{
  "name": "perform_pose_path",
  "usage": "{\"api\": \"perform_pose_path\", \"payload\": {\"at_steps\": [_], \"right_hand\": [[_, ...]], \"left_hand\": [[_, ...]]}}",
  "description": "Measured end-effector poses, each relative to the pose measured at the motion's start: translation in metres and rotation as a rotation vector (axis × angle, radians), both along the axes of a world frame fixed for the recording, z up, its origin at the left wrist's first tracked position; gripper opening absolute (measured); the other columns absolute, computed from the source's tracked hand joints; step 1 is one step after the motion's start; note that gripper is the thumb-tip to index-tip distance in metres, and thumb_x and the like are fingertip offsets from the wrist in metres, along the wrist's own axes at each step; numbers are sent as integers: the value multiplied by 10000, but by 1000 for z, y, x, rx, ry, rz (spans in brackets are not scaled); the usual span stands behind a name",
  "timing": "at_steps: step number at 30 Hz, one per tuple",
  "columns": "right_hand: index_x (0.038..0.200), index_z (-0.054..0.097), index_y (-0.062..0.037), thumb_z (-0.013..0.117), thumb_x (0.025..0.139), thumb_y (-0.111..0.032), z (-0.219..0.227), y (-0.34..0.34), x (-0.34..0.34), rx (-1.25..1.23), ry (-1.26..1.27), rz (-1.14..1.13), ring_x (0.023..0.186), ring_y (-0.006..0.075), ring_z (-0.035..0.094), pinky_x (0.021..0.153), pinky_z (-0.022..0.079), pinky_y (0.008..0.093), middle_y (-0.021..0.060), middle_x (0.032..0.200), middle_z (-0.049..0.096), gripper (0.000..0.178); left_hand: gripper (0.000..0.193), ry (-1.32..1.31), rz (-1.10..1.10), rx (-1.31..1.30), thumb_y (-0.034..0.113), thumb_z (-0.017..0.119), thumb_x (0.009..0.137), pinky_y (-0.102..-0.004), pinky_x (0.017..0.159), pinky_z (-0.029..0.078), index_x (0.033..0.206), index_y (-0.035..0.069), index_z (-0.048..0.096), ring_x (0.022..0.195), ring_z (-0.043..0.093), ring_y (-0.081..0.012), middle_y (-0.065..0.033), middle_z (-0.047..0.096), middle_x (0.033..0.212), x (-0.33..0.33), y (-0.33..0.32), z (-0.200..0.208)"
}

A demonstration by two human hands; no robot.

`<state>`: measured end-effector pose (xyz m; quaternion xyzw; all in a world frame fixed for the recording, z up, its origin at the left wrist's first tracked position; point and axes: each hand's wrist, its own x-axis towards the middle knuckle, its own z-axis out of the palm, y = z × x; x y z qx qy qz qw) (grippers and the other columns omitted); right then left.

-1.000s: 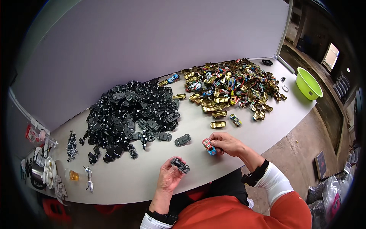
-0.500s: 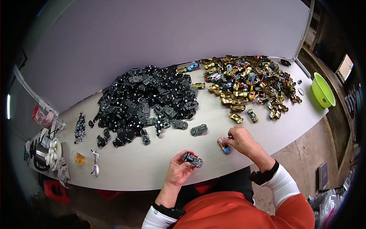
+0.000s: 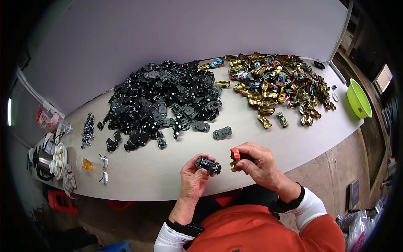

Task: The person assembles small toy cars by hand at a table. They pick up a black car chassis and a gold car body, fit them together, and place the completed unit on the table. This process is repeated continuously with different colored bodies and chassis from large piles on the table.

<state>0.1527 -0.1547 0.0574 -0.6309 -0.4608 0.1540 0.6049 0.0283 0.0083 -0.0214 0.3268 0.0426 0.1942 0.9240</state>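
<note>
In my left hand [image 3: 194, 179], a black toy car chassis [image 3: 208, 165] is gripped between thumb and fingers above the table's front edge. My right hand [image 3: 259, 164] pinches a toy car body shell [image 3: 235, 156], red outside with gold showing on its inner side. Shell and chassis are a short gap apart. Ahead of both hands, a single grey chassis [image 3: 222, 133] lies on the table. A large heap of black chassis [image 3: 163, 101] spreads at the back left, and a pile of gold and coloured car shells [image 3: 268, 84] at the back right.
A light green bowl [image 3: 358, 99] stands at the right table edge. To the left are a glass of amber drink [image 3: 85, 164], spectacles [image 3: 104, 169], small dark and silvery parts [image 3: 88, 131], a tray of cups [image 3: 60, 161] and a kettle [image 3: 44, 164]. A grey wall [image 3: 201, 29] backs the table.
My right hand has lifted the coloured shell off the table and brought it left, close to the chassis. The left hand still holds the chassis and has shifted slightly.
</note>
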Motion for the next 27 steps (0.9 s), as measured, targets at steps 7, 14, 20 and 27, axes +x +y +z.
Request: {"api": "perform_pose_path", "payload": {"at_steps": [7, 14, 20, 27], "right_hand": [[1044, 557, 29, 618, 783, 48, -7, 9, -11, 38, -176, 3, 667, 139, 625, 511, 498, 227, 118, 900, 582, 269], [1025, 570, 30, 639, 755, 56, -6, 9, -12, 12, -199, -1, 645, 142, 607, 507, 490, 238, 118, 866, 590, 281], [1029, 573, 8, 705, 705, -10, -7, 11, -17, -24, -213, -29, 681, 232, 590, 579, 481, 306, 118, 812, 591, 351], [1181, 552, -112, 714, 684, -18, -1, 10, -20, -16, -378, 9, 655, 229, 601, 538, 502, 308, 87, 762, 571, 531]], "left_hand": [[426, -41, 67, 151, 67, 714, 739, -288, 679, 547, 1123, -14, 548, 875, 616, -199, -157, 610, 1032, -2, -8, 14], [410, -38, 72, 226, 31, 717, 726, -299, 755, 543, 1103, -19, 562, 911, 606, -184, -123, 614, 1015, -3, -12, 21], [382, 33, 90, 383, -24, 721, 701, -272, 788, 524, 1059, -29, 590, 907, 605, -160, -77, 604, 964, -2, -13, 24], [361, -24, 95, 474, -18, 725, 701, -259, 768, 520, 1042, -19, 606, 863, 609, -149, -73, 605, 938, -4, -14, 32]]}}
